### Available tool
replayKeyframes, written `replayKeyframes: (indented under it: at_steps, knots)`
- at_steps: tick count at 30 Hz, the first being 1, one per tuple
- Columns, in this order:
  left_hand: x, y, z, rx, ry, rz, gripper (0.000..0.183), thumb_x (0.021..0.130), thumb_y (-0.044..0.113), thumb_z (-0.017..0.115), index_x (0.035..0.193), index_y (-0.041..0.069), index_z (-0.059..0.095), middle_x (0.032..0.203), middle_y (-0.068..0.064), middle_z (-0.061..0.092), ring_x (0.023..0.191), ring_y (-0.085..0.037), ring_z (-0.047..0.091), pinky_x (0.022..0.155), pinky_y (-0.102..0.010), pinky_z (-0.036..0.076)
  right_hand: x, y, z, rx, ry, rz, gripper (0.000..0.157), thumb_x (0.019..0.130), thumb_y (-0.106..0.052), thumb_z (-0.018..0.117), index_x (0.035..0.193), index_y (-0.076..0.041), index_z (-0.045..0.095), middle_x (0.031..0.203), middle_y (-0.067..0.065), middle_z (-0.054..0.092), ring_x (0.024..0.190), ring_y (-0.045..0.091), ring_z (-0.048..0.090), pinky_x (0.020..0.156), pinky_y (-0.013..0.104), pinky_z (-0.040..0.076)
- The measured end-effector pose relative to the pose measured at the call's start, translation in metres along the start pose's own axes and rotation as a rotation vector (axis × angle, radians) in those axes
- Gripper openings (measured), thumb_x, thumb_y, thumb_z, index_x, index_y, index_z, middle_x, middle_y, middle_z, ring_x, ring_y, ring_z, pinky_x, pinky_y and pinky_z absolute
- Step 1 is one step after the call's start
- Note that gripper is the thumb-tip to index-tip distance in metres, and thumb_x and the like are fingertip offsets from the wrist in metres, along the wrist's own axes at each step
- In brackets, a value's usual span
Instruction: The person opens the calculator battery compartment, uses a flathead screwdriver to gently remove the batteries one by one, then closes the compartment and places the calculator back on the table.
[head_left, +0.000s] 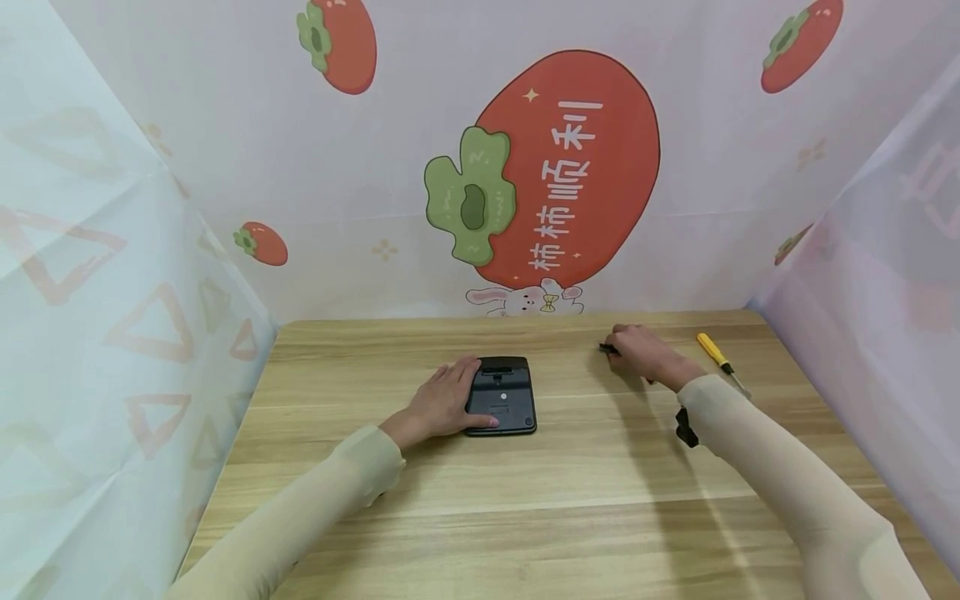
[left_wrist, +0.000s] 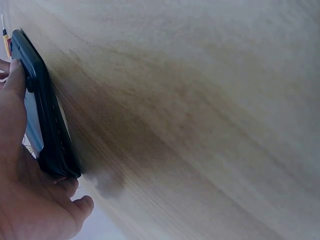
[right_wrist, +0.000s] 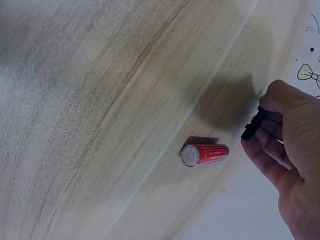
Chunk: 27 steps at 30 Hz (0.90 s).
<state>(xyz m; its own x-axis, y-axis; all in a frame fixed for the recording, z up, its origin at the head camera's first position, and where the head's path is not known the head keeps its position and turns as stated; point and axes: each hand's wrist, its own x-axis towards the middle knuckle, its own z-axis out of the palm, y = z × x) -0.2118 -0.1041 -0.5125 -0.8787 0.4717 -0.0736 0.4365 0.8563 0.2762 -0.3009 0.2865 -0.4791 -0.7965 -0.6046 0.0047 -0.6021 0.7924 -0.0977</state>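
A black calculator (head_left: 517,408) lies face down on the wooden table, and an open battery slot shows near its far end. My left hand (head_left: 446,400) grips its left side, thumb near the close edge and fingers at the far end; in the left wrist view the thumb and fingers span the calculator (left_wrist: 47,115). Farther right, my right hand (head_left: 641,350) pinches a small black battery cover (right_wrist: 254,123) between thumb and fingers, just above the table. Near those fingertips a red battery (right_wrist: 207,154) lies on the wood, mostly hidden by the hand in the head view.
To the right of the right hand lies a screwdriver (head_left: 715,352) with a yellow handle. A printed white backdrop (head_left: 345,267) rises at the table's far edge, and white sheets (head_left: 150,250) stand along both sides. Bare wood (head_left: 487,517) stretches in front of the calculator.
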Motion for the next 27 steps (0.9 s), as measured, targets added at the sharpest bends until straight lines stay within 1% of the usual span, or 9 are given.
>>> replayKeyframes:
  at_steps: [5,9,14,17,20,24,27]
  knots:
    - [0.000,0.000,0.000,-0.002,-0.002,-0.003,0.113,0.088,0.074,0.071,0.165,0.002,0.030,0.171,-0.015,0.031,0.158,-0.029,0.031,0.130,-0.051,0.024,0.001,-0.004,-0.003,-0.004,0.008,-0.007,0.009,0.090,0.001,0.074,0.085,-0.004,0.069,0.081,0.007,0.060,0.067,0.018,0.047,0.061,0.034,0.041]
    - [-0.001,0.001,-0.001,-0.007,-0.004,-0.006,0.113,0.088,0.073,0.072,0.165,0.003,0.029,0.172,-0.014,0.030,0.158,-0.028,0.031,0.131,-0.051,0.024,0.003,-0.009,-0.007,-0.011,0.006,-0.014,0.005,0.090,0.001,0.076,0.090,-0.002,0.072,0.083,0.007,0.061,0.068,0.018,0.050,0.062,0.034,0.044]
    - [0.000,0.001,0.000,-0.006,-0.006,-0.008,0.114,0.088,0.073,0.072,0.165,0.003,0.029,0.172,-0.014,0.030,0.158,-0.028,0.031,0.131,-0.051,0.023,0.005,-0.016,-0.012,-0.018,0.008,-0.025,0.005,0.090,0.000,0.078,0.093,0.000,0.074,0.084,0.007,0.062,0.069,0.018,0.053,0.064,0.037,0.050]
    - [0.002,-0.001,0.003,-0.010,-0.005,-0.004,0.114,0.088,0.074,0.072,0.166,0.003,0.028,0.172,-0.014,0.029,0.158,-0.028,0.031,0.131,-0.050,0.023,0.007,-0.020,-0.014,-0.016,-0.009,-0.023,0.005,0.091,-0.002,0.077,0.093,-0.001,0.073,0.084,0.006,0.063,0.070,0.018,0.053,0.065,0.037,0.051]
    - [0.001,-0.001,0.003,-0.012,-0.008,-0.003,0.114,0.088,0.073,0.072,0.166,0.002,0.028,0.172,-0.015,0.029,0.159,-0.028,0.031,0.131,-0.050,0.023,0.009,-0.024,-0.014,-0.014,-0.012,-0.029,0.005,0.092,-0.003,0.077,0.094,0.000,0.073,0.085,0.006,0.063,0.070,0.018,0.054,0.066,0.038,0.052]
    - [0.000,0.000,0.000,-0.022,-0.006,0.001,0.113,0.088,0.071,0.073,0.165,0.001,0.028,0.172,-0.016,0.029,0.159,-0.030,0.031,0.131,-0.052,0.023,0.012,-0.029,-0.013,-0.016,0.007,-0.048,0.006,0.092,-0.004,0.077,0.096,0.000,0.074,0.086,0.007,0.065,0.071,0.018,0.056,0.067,0.039,0.055]
    - [0.001,-0.001,0.001,-0.029,-0.005,0.000,0.113,0.088,0.071,0.074,0.165,0.001,0.028,0.172,-0.016,0.030,0.159,-0.030,0.031,0.130,-0.052,0.023,0.013,-0.034,-0.014,-0.017,0.019,-0.061,0.006,0.092,-0.004,0.078,0.096,0.000,0.075,0.087,0.007,0.065,0.071,0.018,0.058,0.068,0.041,0.056]
